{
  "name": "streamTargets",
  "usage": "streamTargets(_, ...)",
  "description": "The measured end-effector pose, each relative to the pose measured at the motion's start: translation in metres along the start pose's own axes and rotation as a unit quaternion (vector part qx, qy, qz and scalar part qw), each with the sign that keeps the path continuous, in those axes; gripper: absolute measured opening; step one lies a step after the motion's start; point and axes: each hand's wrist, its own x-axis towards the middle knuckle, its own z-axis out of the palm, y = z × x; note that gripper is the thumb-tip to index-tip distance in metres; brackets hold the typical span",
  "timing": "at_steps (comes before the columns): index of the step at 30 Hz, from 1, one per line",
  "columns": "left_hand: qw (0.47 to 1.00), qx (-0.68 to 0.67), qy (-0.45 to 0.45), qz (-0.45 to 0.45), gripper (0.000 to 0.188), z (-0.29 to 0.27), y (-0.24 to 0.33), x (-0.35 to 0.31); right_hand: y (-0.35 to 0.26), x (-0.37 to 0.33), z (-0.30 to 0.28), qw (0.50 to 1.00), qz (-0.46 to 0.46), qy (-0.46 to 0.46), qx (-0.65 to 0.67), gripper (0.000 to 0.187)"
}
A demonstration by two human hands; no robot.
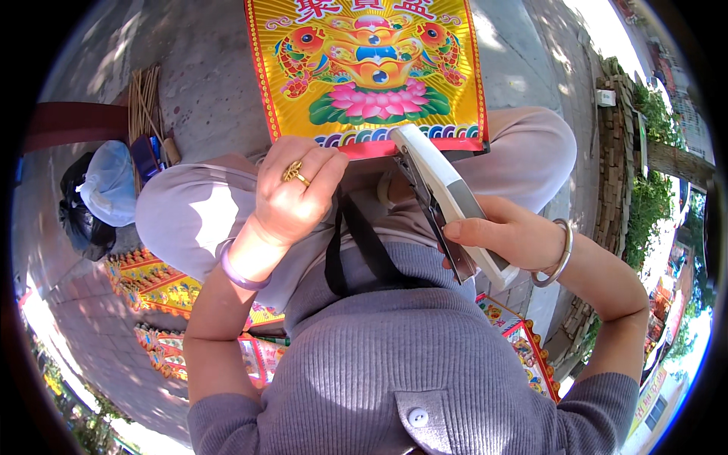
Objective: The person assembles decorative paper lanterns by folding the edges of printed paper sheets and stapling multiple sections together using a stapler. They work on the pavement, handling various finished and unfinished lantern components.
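Note:
A yellow printed paper piece [371, 72], with a pink lotus, two fish and a red lower border, lies before me across my crossed legs. My left hand [296, 186], with a gold ring and a purple bangle, is closed at the paper's near left corner, pinching its red edge; the fingertips are hidden. In my right hand [500, 235] is a white and grey stapler [440, 182], held by its rear end. The stapler's front end meets the red edge toward the right; whether its jaws are around the paper I cannot tell.
More printed paper pieces [171, 292] lie on the paving at my left, others [523, 345] at my right. A bundle of thin sticks [144, 95], a white plastic bag [110, 182] and a black bag [80, 216] stand left. Stacked bricks [610, 189] and plants line the right.

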Motion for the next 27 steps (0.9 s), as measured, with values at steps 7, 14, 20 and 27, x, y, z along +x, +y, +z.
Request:
streamTargets(7, 1.0, -0.017, -0.008, -0.011, 0.024, -0.003, 0.003, 0.001, -0.011, 0.006, 0.01, 1.0, 0.016, 0.014, -0.005, 0.038)
streamTargets(14, 1.0, -0.023, 0.011, 0.006, 0.023, -0.001, -0.001, -0.003, -0.014, 0.007, 0.016, 0.999, 0.034, 0.04, 0.013, 0.036)
streamTargets(20, 1.0, -0.026, 0.013, 0.006, 0.023, -0.001, -0.001, -0.005, -0.014, 0.007, 0.018, 0.998, 0.034, 0.056, 0.003, 0.037)
streamTargets(27, 1.0, -0.022, 0.001, -0.004, 0.022, -0.001, 0.0, -0.006, -0.009, 0.012, 0.018, 0.995, 0.021, 0.059, -0.072, 0.037)
